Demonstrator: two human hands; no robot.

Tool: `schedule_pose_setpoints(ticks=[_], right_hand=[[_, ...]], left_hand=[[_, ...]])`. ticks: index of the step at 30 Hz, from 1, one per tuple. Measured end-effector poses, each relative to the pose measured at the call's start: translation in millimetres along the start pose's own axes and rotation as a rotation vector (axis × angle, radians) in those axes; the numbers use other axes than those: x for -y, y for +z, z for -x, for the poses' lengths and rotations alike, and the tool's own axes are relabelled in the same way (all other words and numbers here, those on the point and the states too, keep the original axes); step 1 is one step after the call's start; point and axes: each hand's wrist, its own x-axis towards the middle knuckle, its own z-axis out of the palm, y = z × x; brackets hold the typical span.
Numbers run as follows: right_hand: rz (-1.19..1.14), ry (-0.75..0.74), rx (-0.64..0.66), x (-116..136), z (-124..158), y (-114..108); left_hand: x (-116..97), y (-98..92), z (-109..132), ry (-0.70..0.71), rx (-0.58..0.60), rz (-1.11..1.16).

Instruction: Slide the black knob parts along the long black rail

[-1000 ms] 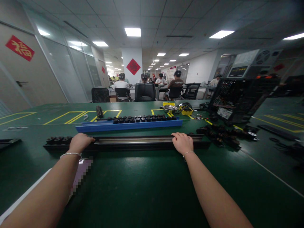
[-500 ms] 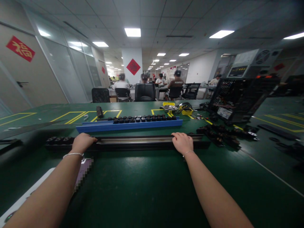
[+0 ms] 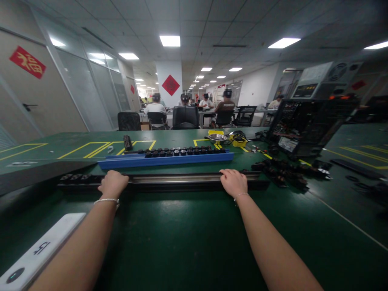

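Black rail (image 3: 176,182), running between and past both hands. Left hand (image 3: 114,184) tightly curled at rail, contents hidden; right hand (image 3: 234,182) loosely curled over top edge, holding it. Sound practice: right hand firm, rail flat, left knuckles clear of black blocks (image 3: 79,178) just leftward.

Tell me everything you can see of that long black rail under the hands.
The long black rail lies crosswise on the green table, just this side of a blue rail. Its open channel shows a shiny, metal-looking strip, and small black parts sit in a row at its left end. The left hand rests on it left of the middle; the right hand curls over it toward the right end.
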Motion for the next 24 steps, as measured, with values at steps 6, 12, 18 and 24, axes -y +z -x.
schedule_pose_setpoints(ticks=[6,12,18,24], right_hand=[[0.023,-0.001,0.005,-0.9,-1.3,1.2],[0.027,-0.001,0.003,-1.7,-1.6,1.8],[0.016,-0.005,-0.006,-1.1,-1.7,1.6],[0.027,-0.006,-0.026,-1.0,-0.7,3.0]], left_hand=[[-22.7,13.8,30.3,-0.161,-0.122,0.034],[-29.1,26.7,46.5,-0.118,-0.265,0.082],[-28.2,33.2,48.2,-0.092,-0.276,0.066],[-24.0,36.1,49.0,-0.034,-0.306,0.015]])
